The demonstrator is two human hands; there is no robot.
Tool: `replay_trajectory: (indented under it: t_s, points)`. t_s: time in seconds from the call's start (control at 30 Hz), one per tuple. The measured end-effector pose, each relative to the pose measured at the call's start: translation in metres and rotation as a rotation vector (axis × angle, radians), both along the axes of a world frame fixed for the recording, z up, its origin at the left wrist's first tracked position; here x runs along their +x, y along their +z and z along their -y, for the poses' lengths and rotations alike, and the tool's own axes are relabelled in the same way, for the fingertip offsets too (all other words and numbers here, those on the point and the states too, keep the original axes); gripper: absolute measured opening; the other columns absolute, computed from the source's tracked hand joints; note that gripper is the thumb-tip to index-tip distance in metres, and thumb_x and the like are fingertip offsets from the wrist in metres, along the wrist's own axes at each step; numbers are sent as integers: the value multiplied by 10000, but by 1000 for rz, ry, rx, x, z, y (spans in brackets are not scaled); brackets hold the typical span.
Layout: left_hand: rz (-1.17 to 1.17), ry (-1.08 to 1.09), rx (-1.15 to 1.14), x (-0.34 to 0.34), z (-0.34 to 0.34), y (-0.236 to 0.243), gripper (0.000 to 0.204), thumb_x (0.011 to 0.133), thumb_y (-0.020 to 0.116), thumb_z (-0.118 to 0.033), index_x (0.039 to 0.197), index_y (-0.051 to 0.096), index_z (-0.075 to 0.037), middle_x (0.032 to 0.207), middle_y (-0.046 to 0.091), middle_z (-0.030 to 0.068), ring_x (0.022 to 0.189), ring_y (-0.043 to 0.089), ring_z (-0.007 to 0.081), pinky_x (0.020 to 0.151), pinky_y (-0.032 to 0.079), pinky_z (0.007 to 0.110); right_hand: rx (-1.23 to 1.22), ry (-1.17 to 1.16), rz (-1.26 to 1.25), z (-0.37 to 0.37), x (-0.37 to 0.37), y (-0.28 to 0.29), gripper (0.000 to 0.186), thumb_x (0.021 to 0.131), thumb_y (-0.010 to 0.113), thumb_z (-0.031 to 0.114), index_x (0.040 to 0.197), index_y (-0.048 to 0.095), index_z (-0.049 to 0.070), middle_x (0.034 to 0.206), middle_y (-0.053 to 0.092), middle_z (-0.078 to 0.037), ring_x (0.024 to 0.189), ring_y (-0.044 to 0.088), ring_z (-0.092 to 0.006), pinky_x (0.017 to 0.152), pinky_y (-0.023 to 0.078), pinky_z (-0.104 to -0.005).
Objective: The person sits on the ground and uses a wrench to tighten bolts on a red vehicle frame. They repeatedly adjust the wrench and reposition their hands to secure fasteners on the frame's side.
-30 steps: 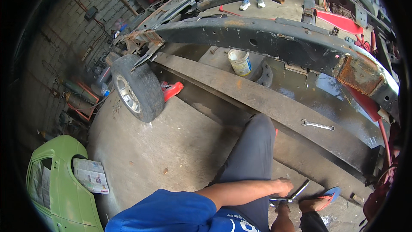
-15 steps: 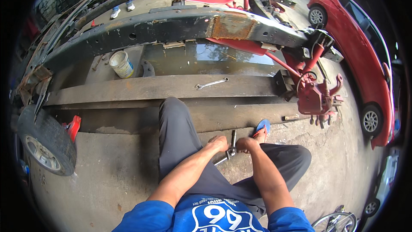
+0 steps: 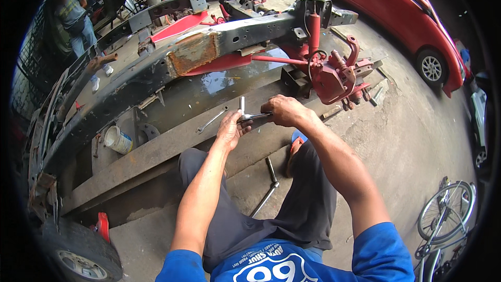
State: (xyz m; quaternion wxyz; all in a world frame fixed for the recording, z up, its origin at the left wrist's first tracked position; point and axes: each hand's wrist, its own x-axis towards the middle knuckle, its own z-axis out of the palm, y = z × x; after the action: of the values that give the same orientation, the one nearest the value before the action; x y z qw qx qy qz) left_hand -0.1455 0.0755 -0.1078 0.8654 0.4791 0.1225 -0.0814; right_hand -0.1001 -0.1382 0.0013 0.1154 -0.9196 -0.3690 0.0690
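Between my hands is a socket wrench (image 3: 254,117), with a shiny upright socket or extension at its head. My left hand (image 3: 228,129) supports the head end, fingers curled under it. My right hand (image 3: 287,110) is closed round the handle's other end. A long-handled bar tool (image 3: 272,187) lies on the concrete between my feet. Just past my left hand, a combination wrench (image 3: 211,121) rests on the wooden plank (image 3: 156,164). To the right of my right hand stands a red wheel hub assembly (image 3: 334,77) attached to the black vehicle frame (image 3: 245,32).
A white bucket (image 3: 119,140) stands beyond the plank, by a water-filled pit (image 3: 209,86). A loose wheel (image 3: 81,256) lies at lower left. A red car (image 3: 381,8) is parked at upper right, a bicycle (image 3: 446,214) at lower right. Another person (image 3: 75,15) stands far left.
My view has swung right. My hands have risen and moved forward from between my knees, now holding the socket wrench. The bar tool that was at my hands lies on the ground.
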Motion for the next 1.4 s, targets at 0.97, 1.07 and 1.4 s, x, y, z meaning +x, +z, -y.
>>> replay_trajectory:
  t_s: [0.97, 1.07, 1.4]
  points:
    - [224, -23, -378, 231, -9, -42, 268, 959, 649, -166, 1218, 653, -95, 1206, 656, 48, 1124, 563, 232, 835, 438, 325, 284, -338, 44, -10, 204, -73, 289, 826, 577, 61, 1053, 741, 130, 963, 722, -184, 963, 701, -360, 843, 550, -477]
    - [242, -45, -413, 232, -6, -42, 295, 953, 636, -156, 1241, 642, -95, 1204, 651, 32, 1140, 551, 217, 859, 431, 339, 284, -332, 74, -10, 202, -73, 281, 822, 582, 62, 1043, 745, 119, 974, 724, -176, 958, 701, -366, 850, 554, -473]
    - [300, -66, -399, 239, -18, -45, 380, 930, 617, -104, 1309, 605, -76, 1274, 639, 82, 1234, 546, 247, 1132, 351, 528, 231, -341, 157, -23, 197, -75, 306, 802, 594, 56, 1044, 765, 133, 958, 734, -163, 944, 719, -328, 827, 578, -453]
